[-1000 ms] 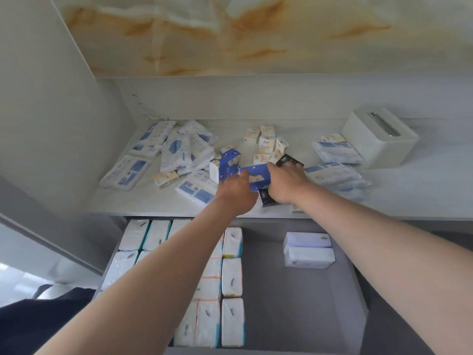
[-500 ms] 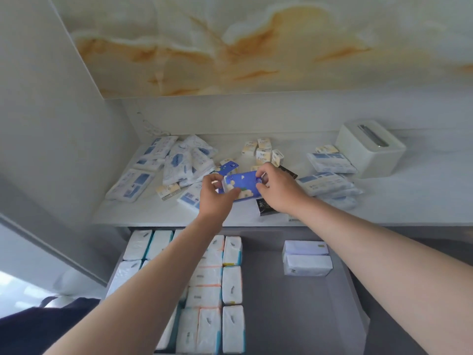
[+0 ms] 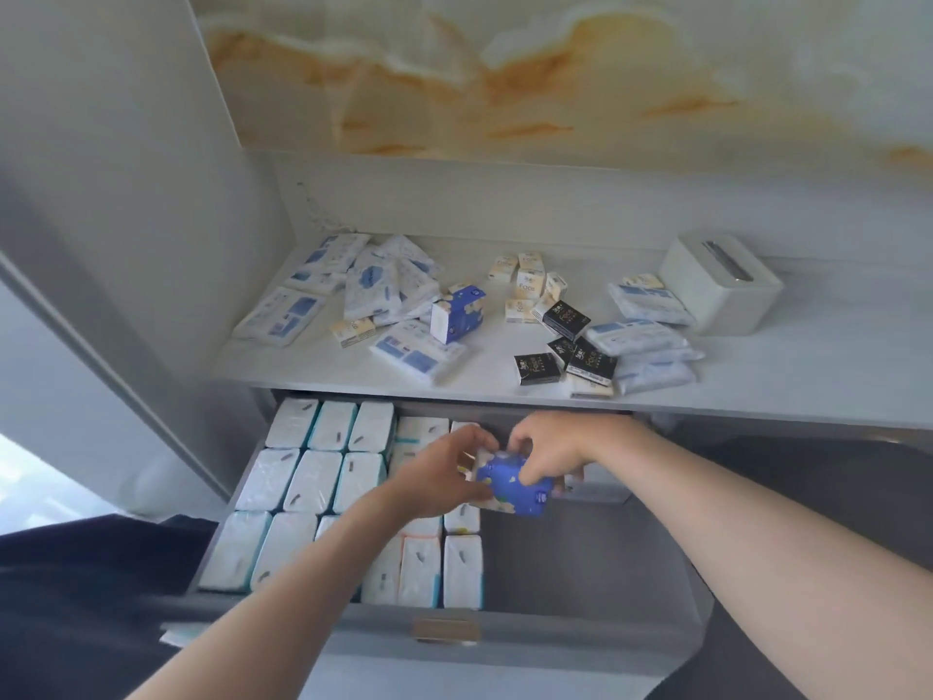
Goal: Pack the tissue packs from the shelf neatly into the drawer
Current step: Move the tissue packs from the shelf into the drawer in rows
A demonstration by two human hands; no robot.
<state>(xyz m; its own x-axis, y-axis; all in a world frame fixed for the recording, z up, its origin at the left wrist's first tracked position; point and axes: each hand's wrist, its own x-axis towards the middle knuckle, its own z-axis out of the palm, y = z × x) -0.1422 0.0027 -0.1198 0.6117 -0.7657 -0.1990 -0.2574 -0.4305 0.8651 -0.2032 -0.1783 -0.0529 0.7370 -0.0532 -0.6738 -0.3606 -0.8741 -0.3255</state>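
A small blue tissue pack [image 3: 517,490] is held over the open grey drawer [image 3: 580,563] by both hands. My left hand [image 3: 444,472] grips its left end, and my right hand [image 3: 555,447] pinches its top right. Rows of white tissue packs [image 3: 313,479] fill the drawer's left half, partly hidden by my left forearm. On the shelf [image 3: 505,386] above lie several loose packs: another blue one [image 3: 459,315], white-and-blue ones [image 3: 383,290], cream ones [image 3: 525,280] and black ones [image 3: 570,346].
A white tissue box [image 3: 722,282] stands at the shelf's right back. The drawer's right half shows bare grey floor. A grey side panel [image 3: 126,245] walls the left. The drawer front carries a brass handle [image 3: 447,631].
Both hands lifted the blue pack off the shelf and brought it down over the drawer. The camera tilted down, showing more of the drawer.
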